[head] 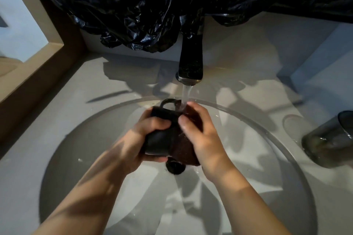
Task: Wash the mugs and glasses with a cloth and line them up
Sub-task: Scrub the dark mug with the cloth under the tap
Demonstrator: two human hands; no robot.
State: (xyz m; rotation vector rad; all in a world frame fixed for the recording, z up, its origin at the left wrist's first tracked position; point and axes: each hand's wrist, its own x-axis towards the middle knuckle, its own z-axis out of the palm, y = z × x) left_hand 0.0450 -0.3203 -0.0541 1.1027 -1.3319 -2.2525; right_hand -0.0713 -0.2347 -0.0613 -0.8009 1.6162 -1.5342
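A black mug is held over the round sink, its handle pointing up and away from me. My left hand grips the mug's body from the left. My right hand holds a dark brown cloth against the mug's right side. Water runs from the black faucet onto the mug and cloth. A smoky grey glass stands on the counter at the right edge.
The black drain lies just below the mug. Black plastic sheeting hangs over the wall behind the faucet. A wooden frame borders the counter on the left. The pale counter surrounds the basin.
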